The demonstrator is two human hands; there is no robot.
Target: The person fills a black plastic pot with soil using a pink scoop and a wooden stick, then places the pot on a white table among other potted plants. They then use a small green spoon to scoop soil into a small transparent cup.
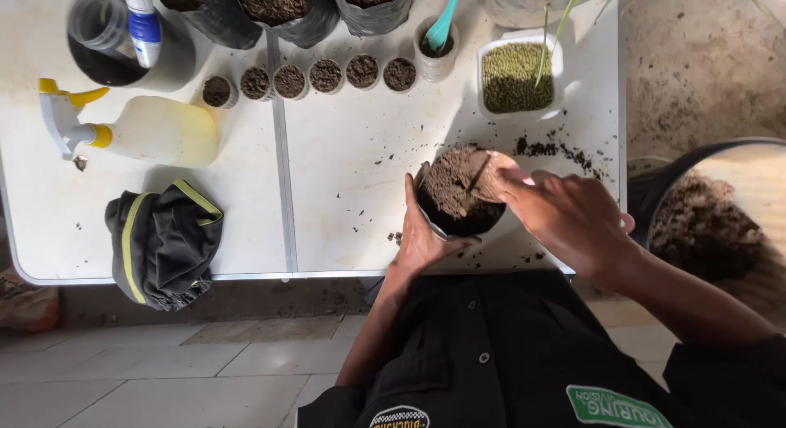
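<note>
— What sits at the middle of it all?

— A small black plastic grow bag filled with dark soil [458,195], standing on the white worktop [344,166] near its front edge. The left hand [422,236] wraps around the bag's near side, thumb up along the rim, holding it upright.

— And the other hand?

— The right hand [565,215] hovers over the bag's right rim, fingers curled around a pale scoop-like piece [495,178] tipped onto the soil; how tightly it grips I cannot tell.

— What lies around the bag?

— Crumbs of spilled soil [548,150] just behind it. Further behind, a white rectangular tray of green seeds [516,78], and a row of six small round soil-filled cups [311,78]. A clear cup with a teal spoon [438,35] stands beyond those, with larger black soil bags [278,11] at the back edge.

— To the bag's left?

— A pale yellow spray bottle lying on its side [151,129], a dark bucket holding a white-and-blue bottle [131,39], and a crumpled black cloth with yellow trim [164,240]. To the bag's right, off the worktop, a round black tub of soil [712,223].
</note>
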